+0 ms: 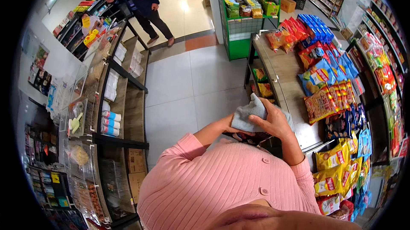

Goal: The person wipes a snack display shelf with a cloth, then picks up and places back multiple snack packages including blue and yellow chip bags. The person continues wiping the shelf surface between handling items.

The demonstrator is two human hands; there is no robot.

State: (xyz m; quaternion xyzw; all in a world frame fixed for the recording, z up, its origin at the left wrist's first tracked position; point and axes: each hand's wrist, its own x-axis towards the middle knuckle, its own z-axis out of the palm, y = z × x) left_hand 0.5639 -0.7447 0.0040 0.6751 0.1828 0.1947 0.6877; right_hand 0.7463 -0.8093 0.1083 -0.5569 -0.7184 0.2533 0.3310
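My right hand (274,119) grips a folded grey-blue cloth (251,114) in front of my chest, thumb lying over it. A dark printed snack bag (248,137) shows just under the cloth. My left hand (229,124) is around the bag's left side, its fingers largely hidden by the cloth. To the right stands a wood-topped display shelf (283,84) with a bare strip along its near edge. Bags of snacks stand in rows on it: red bags (286,34), blue chip bags (320,76), red-and-yellow bags (323,103) and dark blue bags (342,126).
Yellow snack bags (333,156) fill the shelf's near right end. A long shelf unit (125,114) with clear bins runs along the left. Tiled floor (173,86) lies between. A green rack (237,47) stands ahead; a person (141,2) stands at the far left.
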